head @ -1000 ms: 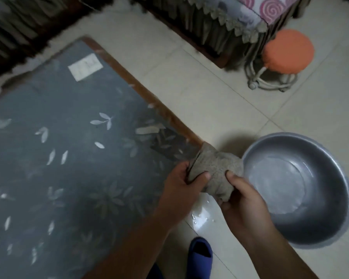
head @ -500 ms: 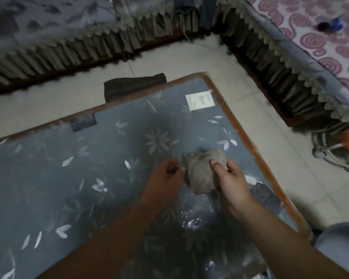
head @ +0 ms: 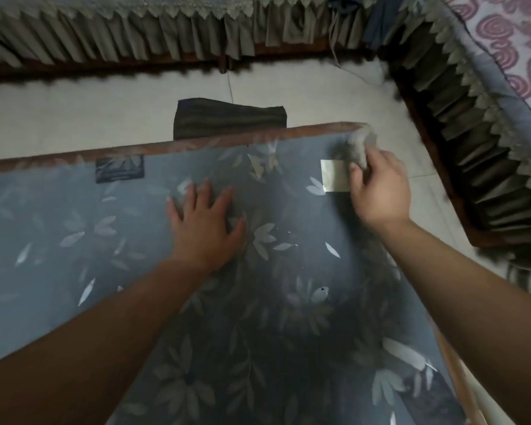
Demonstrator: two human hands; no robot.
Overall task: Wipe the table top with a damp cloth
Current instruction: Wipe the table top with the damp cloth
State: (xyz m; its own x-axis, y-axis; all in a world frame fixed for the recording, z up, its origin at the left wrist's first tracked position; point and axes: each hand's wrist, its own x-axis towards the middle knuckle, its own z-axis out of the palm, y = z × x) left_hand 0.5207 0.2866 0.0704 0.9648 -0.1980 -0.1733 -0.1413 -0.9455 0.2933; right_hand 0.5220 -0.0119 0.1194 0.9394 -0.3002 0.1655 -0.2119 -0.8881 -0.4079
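Note:
The low table top (head: 74, 216) is blue-grey with pale leaf prints and a brown wooden rim. My right hand (head: 379, 187) grips a bunched grey damp cloth (head: 357, 147) and presses it on the table's far right corner, beside a white sticker (head: 334, 175). My left hand (head: 206, 223) lies flat on the table near the middle, fingers spread, holding nothing. A few water drops glint on the surface between the two hands.
A dark cloth piece (head: 230, 119) lies on the tiled floor just beyond the table's far edge. Furniture with pleated grey-green skirts (head: 129, 41) runs along the back, and a similar skirt (head: 472, 124) on the right. A patterned pink cover (head: 515, 35) tops the right piece.
The cloth moved from over the basin to the table's far right corner. My left hand let go of it and now rests flat on the table. The view swung away from the basin.

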